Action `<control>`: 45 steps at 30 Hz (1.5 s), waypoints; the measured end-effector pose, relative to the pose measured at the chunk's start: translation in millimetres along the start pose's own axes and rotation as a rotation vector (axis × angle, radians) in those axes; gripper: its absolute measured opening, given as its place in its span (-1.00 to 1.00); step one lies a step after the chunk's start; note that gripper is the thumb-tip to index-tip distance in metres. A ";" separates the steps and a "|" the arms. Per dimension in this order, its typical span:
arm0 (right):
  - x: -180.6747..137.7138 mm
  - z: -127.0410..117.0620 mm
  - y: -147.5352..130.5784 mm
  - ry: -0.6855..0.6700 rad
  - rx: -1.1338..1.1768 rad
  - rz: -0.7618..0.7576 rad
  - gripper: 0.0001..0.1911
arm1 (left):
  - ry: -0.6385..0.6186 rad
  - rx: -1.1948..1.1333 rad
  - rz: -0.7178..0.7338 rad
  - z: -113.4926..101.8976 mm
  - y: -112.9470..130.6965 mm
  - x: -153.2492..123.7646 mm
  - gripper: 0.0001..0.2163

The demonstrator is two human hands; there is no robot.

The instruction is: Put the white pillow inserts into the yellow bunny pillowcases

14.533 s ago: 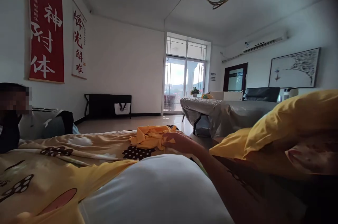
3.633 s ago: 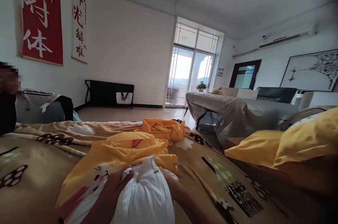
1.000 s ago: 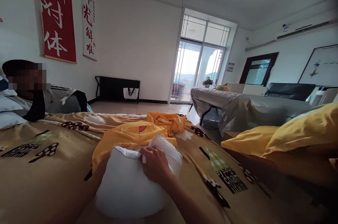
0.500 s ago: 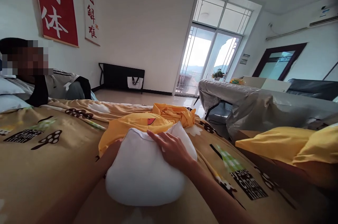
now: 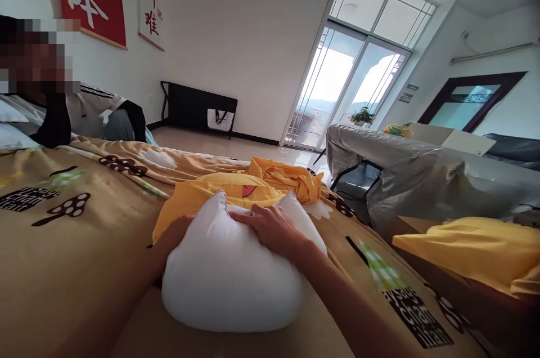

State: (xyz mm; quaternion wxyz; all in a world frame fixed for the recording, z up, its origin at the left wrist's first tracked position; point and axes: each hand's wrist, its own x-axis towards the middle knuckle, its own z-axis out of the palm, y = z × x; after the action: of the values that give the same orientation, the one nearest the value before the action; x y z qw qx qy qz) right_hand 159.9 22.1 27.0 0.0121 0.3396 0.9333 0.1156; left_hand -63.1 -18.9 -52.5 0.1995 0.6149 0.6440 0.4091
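A plump white pillow point(image 5: 236, 279) stands in front of me on the patterned bedding, with two pointed corners at its top. My right hand point(image 5: 276, 228) grips its upper edge, thumb pointing left and fingers curled over the far side. At the left side is my left hand point(image 5: 185, 228), reaching behind the pillow; its fingers are hidden there. Just beyond, a yellow fabric cover point(image 5: 211, 183) with a small red patch is spread against the pillow's far side and my left hand. More of the yellow cloth lies bunched behind it to the right.
Brown printed bedding point(image 5: 105, 256) spreads under everything. Yellow cushions point(image 5: 472, 251) rest in a cardboard box at the right. A person point(image 5: 97, 104) sits at the far left. Beyond stand a plastic-covered table point(image 5: 405, 155) and a black folded frame point(image 5: 198, 107) against the wall.
My right hand has closed further over the pillow's top edge, and the pillow's left corner is now more pinched upward. The camera view has tilted down and shifted slightly.
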 end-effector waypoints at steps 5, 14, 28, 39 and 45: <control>-13.3 5.2 -18.7 -0.067 -0.030 -0.064 -0.54 | 0.048 -0.024 0.005 3.9 -4.6 3.3 -0.85; -19.4 8.4 -46.9 -0.094 -0.046 -0.055 -0.62 | 0.140 -0.170 0.040 13.1 42.3 -22.0 -0.74; -44.2 11.6 -7.2 0.043 0.037 0.203 -0.46 | 0.123 0.230 0.511 -14.3 20.8 -60.5 -0.74; -58.1 14.1 -3.2 0.121 -0.042 0.283 -0.39 | 0.038 0.081 0.153 3.4 16.7 -54.6 -0.65; -75.0 11.5 -11.4 0.183 -0.126 0.093 -0.34 | 0.082 0.107 0.069 25.6 19.6 -40.5 -0.78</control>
State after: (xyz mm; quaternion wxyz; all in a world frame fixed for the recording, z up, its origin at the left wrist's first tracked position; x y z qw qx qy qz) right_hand 211.4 -31.7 9.1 -0.0571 0.3693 0.9047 0.2047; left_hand -24.7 -52.1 -62.4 0.1257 0.6293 0.6510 0.4054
